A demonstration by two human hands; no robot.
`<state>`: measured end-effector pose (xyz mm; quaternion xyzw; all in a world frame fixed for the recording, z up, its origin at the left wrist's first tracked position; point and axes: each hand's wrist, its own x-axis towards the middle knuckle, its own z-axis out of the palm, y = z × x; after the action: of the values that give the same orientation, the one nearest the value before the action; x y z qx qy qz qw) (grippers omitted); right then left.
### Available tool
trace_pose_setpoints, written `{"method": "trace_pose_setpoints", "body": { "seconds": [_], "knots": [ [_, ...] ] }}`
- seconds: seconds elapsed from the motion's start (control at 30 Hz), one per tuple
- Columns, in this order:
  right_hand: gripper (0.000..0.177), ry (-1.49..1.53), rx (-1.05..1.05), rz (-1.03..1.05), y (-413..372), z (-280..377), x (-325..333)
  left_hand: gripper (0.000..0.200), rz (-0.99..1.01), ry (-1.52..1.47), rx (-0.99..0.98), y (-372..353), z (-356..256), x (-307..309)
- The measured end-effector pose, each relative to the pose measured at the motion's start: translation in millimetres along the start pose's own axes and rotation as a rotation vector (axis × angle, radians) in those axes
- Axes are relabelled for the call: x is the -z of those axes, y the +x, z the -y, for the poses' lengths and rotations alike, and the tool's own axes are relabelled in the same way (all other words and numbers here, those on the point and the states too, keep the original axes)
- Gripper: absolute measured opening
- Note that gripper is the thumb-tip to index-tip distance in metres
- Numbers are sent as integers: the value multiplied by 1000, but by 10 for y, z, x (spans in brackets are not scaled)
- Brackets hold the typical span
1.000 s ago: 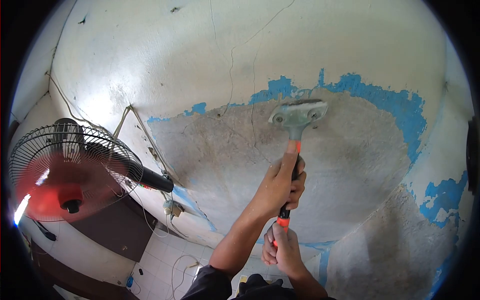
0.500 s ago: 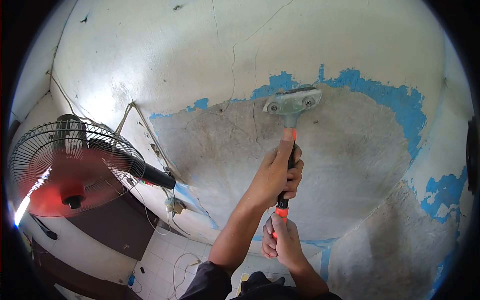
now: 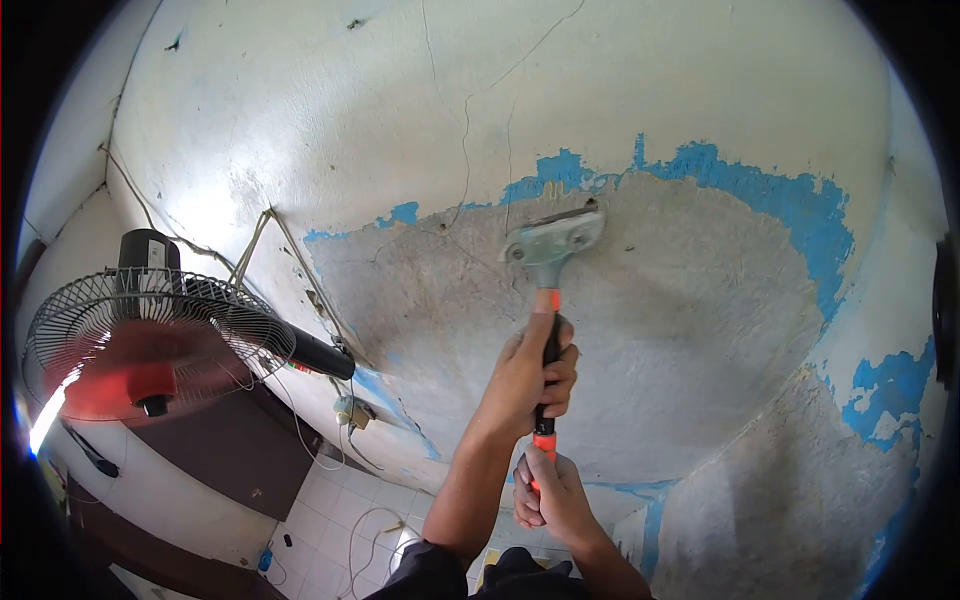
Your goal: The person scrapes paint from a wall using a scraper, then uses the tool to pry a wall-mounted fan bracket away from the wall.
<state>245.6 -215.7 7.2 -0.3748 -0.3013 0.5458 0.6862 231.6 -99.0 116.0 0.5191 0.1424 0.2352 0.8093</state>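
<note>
A long-handled wall scraper (image 3: 552,243) with a wide grey-green head, two screws and a black-and-orange handle is held against or just off the bare grey plaster (image 3: 680,330). My left hand (image 3: 530,375) wraps round the upper handle, its thumb lying along the shaft toward the head. Lower down, my right hand (image 3: 552,492) is closed round the orange end of the handle. The blade edge sits a little below a ragged band of blue paint (image 3: 560,172). Above that band is cream-coloured paint (image 3: 680,70) with thin cracks.
On the left stands a fan (image 3: 155,345) with a wire cage and red blades, close to the wall. Loose cables (image 3: 262,235) run along the corner there, and a plugged socket (image 3: 352,412) sits lower. White floor tiles (image 3: 335,505) carry a pale cord.
The scraper and both my hands have moved down and slightly left, drawing the blade away from the blue paint edge. Small pale marks now show in the blue where the blade was.
</note>
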Motion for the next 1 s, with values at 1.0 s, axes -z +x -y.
{"method": "trace_pose_setpoints", "body": {
  "seconds": [1.0],
  "knots": [
    [62,42,-34,58,290,-221,-373,48,176,-154,178,-281,-205,567]
  ]
}}
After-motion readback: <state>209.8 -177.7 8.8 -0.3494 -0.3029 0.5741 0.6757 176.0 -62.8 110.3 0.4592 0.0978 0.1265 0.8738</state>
